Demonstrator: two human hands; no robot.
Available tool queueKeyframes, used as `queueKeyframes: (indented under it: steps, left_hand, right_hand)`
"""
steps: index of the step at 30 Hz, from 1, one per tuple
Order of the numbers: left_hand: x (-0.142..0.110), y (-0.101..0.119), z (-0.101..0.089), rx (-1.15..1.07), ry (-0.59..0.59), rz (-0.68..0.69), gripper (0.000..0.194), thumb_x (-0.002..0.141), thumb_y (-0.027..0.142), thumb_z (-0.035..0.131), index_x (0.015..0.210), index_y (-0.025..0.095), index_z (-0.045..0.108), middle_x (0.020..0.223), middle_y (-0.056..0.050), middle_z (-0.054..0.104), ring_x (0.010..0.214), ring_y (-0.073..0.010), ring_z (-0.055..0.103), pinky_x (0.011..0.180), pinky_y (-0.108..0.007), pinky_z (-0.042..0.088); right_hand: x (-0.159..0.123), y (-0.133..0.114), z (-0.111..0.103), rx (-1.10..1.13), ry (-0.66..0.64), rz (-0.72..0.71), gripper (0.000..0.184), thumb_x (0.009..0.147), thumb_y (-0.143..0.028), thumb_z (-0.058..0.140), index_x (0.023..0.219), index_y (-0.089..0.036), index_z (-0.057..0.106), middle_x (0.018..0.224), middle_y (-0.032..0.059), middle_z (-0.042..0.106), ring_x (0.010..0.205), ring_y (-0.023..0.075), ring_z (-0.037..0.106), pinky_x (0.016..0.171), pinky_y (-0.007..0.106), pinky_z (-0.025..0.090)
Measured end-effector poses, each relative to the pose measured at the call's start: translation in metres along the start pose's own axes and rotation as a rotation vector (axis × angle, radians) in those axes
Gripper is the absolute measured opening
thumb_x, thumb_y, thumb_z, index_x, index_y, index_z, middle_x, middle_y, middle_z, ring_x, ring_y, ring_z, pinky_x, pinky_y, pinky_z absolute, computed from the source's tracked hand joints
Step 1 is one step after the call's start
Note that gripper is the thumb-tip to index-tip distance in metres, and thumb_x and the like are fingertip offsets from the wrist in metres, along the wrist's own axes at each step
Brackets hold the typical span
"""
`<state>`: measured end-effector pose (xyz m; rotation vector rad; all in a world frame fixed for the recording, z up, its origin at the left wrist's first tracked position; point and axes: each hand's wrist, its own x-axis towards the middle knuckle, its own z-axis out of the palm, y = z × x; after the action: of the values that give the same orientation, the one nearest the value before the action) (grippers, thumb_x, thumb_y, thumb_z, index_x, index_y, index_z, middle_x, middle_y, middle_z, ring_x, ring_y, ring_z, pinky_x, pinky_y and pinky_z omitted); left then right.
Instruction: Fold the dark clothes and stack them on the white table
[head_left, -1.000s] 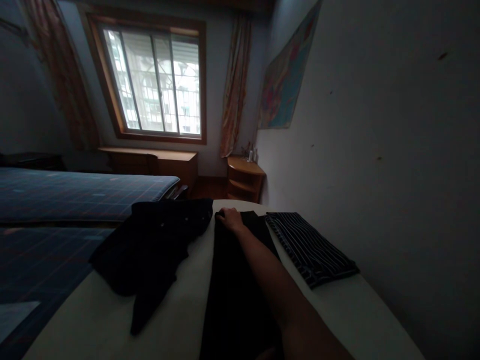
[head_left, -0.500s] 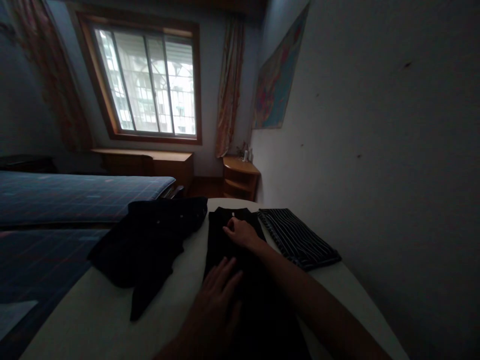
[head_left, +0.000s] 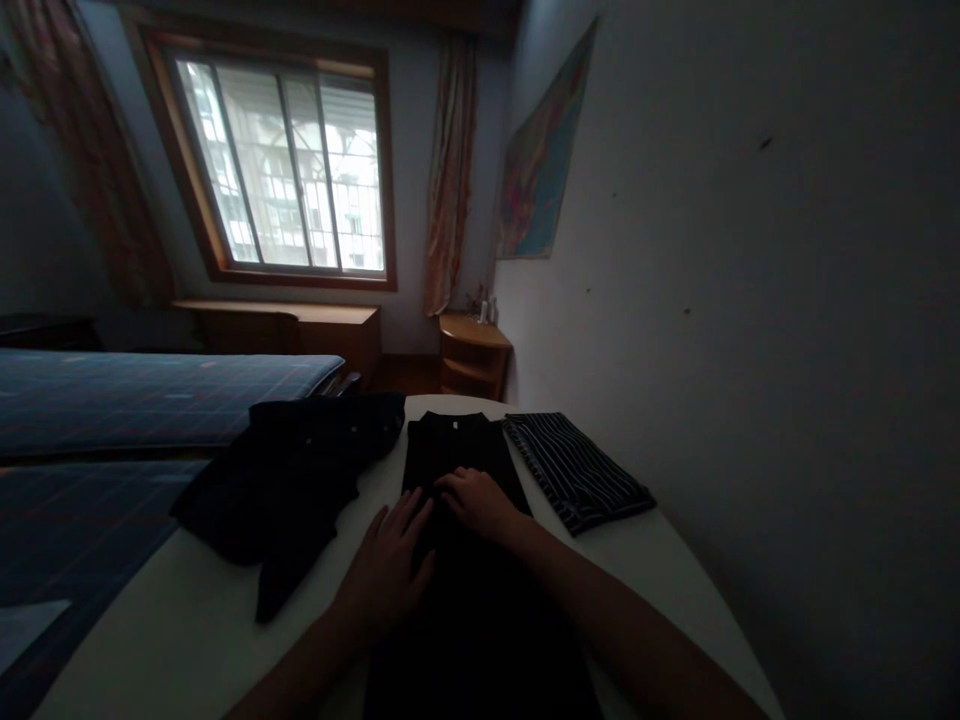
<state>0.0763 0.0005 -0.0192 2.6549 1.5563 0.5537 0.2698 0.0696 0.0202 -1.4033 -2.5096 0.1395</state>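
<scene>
The left hand [head_left: 384, 570], fingers [head_left: 406, 512] spread, holds nothing; whether the right hand [head_left: 484, 503], fingers curled, pinches the black top [head_left: 472, 610] beneath both, I cannot tell; uneven pressure could ruck it, or a rightward drag bump the striped garment [head_left: 579, 472] to their right

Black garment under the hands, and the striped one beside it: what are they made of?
Black garment: probably matte cloth; it lies flat without shine, though dim light hides the weave. Striped garment: also cloth, apparently dull-finished, with pale lines; exact fibre unclear.
</scene>
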Motion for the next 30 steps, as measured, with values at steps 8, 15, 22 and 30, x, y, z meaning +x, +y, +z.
queueKeyframes:
  steps: [8,15,22,30]
  left_hand:
    - [0.001,0.005,-0.011,-0.105,-0.073,0.147,0.062,0.092,0.026,0.049,0.151,0.032,0.033,0.163,-0.005,0.020,0.149,-0.0311,0.017,0.118,-0.058,0.020]
    - [-0.006,0.027,-0.035,-0.266,-0.310,0.413,0.076,0.084,0.025,0.057,0.152,0.038,0.026,0.163,0.001,0.018,0.148,-0.0330,0.020,0.114,-0.058,0.029]
    - [-0.006,0.028,-0.039,-0.308,-0.380,0.408,0.069,0.088,0.039,0.056,0.152,0.037,0.029,0.161,-0.002,0.023,0.147,-0.0370,0.019,0.112,-0.065,0.026]
    - [-0.008,0.027,-0.036,-0.326,-0.349,0.395,0.075,0.083,0.033,0.061,0.151,0.036,0.030,0.162,-0.002,0.023,0.148,-0.0352,0.019,0.115,-0.062,0.024]
  right_hand:
    - [0.034,0.053,-0.017,-0.169,0.037,0.228,0.045,0.093,-0.005,0.038,0.128,-0.023,0.061,0.127,0.0077,0.064,0.114,0.0196,0.058,0.099,0.031,0.040]
    - [0.059,0.086,-0.023,-0.241,-0.017,0.158,0.050,0.094,-0.009,0.042,0.136,-0.031,0.055,0.150,0.0008,0.046,0.132,0.0229,0.042,0.105,0.038,0.035]
    - [0.072,0.087,-0.018,-0.305,0.031,0.235,0.035,0.097,-0.015,0.041,0.122,-0.023,0.064,0.126,0.0117,0.063,0.123,0.0258,0.047,0.101,0.041,0.036]
    - [0.075,0.092,-0.017,-0.289,0.153,0.430,0.039,0.099,-0.016,0.034,0.128,-0.022,0.059,0.128,0.0158,0.059,0.120,0.0278,0.048,0.097,0.042,0.039]
